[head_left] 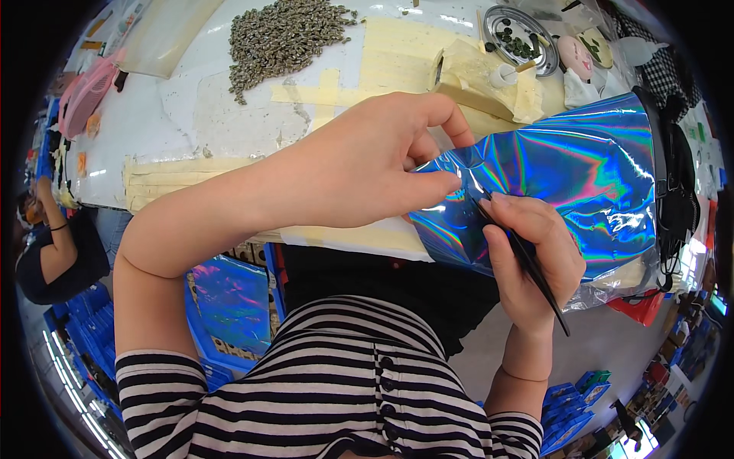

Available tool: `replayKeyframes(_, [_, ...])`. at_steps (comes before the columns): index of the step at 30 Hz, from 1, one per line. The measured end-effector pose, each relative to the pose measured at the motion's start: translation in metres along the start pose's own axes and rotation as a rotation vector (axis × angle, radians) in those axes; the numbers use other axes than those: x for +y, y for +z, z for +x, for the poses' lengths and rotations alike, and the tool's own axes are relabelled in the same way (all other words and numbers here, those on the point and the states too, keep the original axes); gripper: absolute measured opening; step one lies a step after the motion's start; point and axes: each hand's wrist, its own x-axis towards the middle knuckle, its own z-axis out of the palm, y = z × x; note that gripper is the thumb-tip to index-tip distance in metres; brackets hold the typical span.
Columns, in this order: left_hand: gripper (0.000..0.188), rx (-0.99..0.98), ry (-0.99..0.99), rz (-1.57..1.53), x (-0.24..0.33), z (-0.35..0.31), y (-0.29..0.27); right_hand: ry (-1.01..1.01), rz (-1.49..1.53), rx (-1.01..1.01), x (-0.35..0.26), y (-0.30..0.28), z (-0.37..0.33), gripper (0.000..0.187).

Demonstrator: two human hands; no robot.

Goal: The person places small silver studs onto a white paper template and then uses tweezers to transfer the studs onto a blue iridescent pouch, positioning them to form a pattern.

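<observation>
There is one black tool, and on the tabletop one iridescent sheet, one grainy heap, one round tray

You have open counter left of the pile of small pieces; beyond your right hand, a taped block and round dish obstruct passage; iridescent sheeting covers the right.

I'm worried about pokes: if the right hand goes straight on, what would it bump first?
Probably the shiny blue foil ahead of its black tweezers, close to the left hand; depth is unclear.
</observation>
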Motion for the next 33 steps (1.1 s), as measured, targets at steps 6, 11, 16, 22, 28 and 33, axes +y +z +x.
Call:
replayKeyframes(6, [0.028, -0.01, 0.005, -0.006, 0.0003, 0.0, -0.0007, 0.045, 0.068, 0.034, 0.0006, -0.0005, -0.0021, 0.025])
replayKeyframes(11, [0.028, 0.002, 0.007, 0.013, -0.0011, -0.0003, -0.0002, -0.001, 0.013, 0.0, 0.0014, -0.0003, -0.0001, 0.025])
replayKeyframes(16, [0.028, 0.006, 0.021, 0.004, -0.0021, -0.0003, -0.0003, 0.013, 0.04, 0.014, 0.0012, -0.0001, -0.0004, 0.025])
replayKeyframes(22, [0.029, 0.011, 0.011, 0.005, 0.0001, -0.0008, 0.0, 0.015, 0.033, 0.013, 0.0015, -0.0008, -0.0002, 0.024])
replayKeyframes(28, [0.028, 0.01, 0.006, -0.024, -0.0005, -0.0007, 0.0012, 0.011, 0.018, 0.029, 0.0012, 0.0, -0.0005, 0.023])
replayKeyframes(33, [0.029, 0.0, 0.007, -0.013, 0.0003, -0.0016, 0.0004, 0.003, -0.005, 0.026, 0.0003, 0.0007, 0.0002, 0.022])
